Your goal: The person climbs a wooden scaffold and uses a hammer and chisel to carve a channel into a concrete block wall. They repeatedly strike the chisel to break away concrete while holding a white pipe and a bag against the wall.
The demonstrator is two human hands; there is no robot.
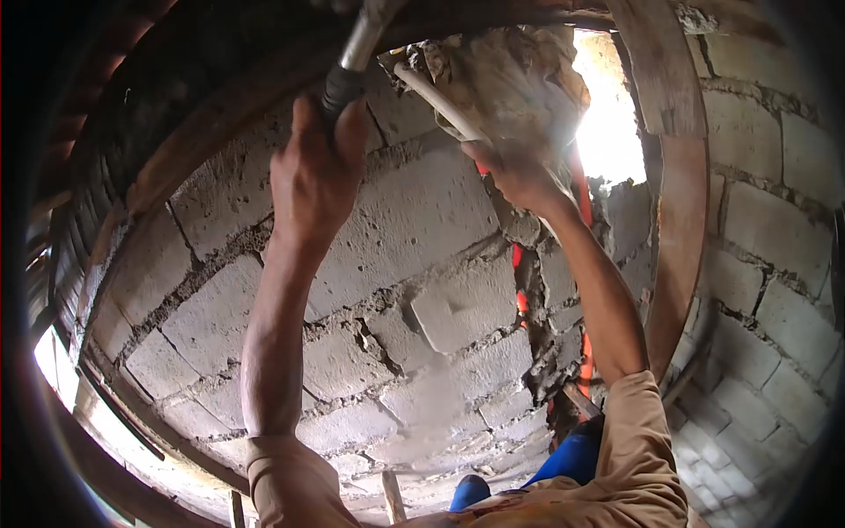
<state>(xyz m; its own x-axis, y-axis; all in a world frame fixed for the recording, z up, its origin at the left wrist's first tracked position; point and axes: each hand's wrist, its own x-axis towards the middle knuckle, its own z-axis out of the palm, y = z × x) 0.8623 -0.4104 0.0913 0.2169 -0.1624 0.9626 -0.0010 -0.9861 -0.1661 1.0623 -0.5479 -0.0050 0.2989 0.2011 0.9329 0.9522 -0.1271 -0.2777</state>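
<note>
My left hand [319, 172] is raised and wrapped round the dark grip of a hammer-like tool [363, 42], whose upper end is cut off by the top edge. My right hand [519, 176] is closed round a pale rod [440, 104]. The rod slants up and left, its far end beside a rough, crumbly mass [519, 75] at the top of the block wall [414, 220]. Orange-red tubing [587, 352] runs down a broken channel in the wall, beside and below my right hand.
A curved-looking wooden post [682, 211] stands right of a bright opening [612, 114]. Another block wall [757, 229] is at the right. A dark beam crosses the upper left. Blue-clad legs [563, 459] and a wood piece [393, 497] show below.
</note>
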